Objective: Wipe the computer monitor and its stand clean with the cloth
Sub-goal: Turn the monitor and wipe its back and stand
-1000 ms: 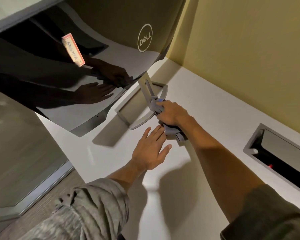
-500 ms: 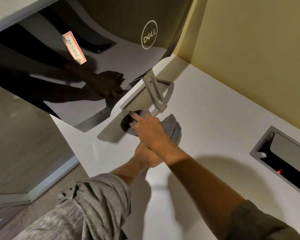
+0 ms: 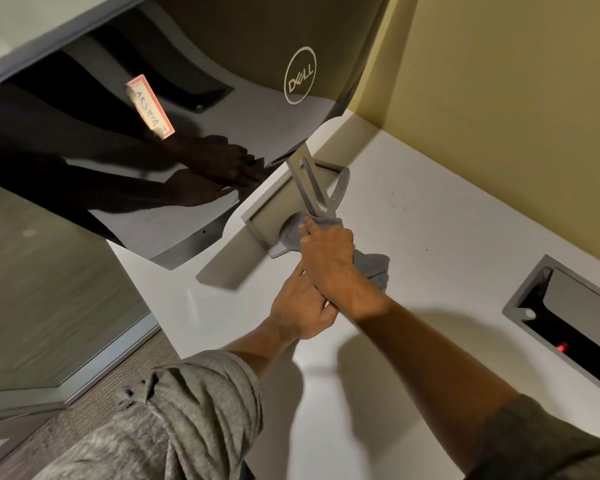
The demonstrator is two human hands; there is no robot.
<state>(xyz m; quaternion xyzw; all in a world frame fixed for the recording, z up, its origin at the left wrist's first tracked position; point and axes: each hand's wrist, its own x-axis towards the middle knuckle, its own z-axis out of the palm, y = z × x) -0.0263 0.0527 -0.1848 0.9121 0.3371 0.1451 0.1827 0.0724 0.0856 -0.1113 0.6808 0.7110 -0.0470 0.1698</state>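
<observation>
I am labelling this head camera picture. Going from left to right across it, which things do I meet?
Pink name label on the monitor → stand base → left hand → right hand gripping the grey cloth → cable hatch in the desk.

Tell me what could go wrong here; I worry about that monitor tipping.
The right hand presses the grey cloth at the silver stand's foot; a hard push could rock the black Dell monitor. The left hand lies under the right wrist, steadying nothing.
</observation>
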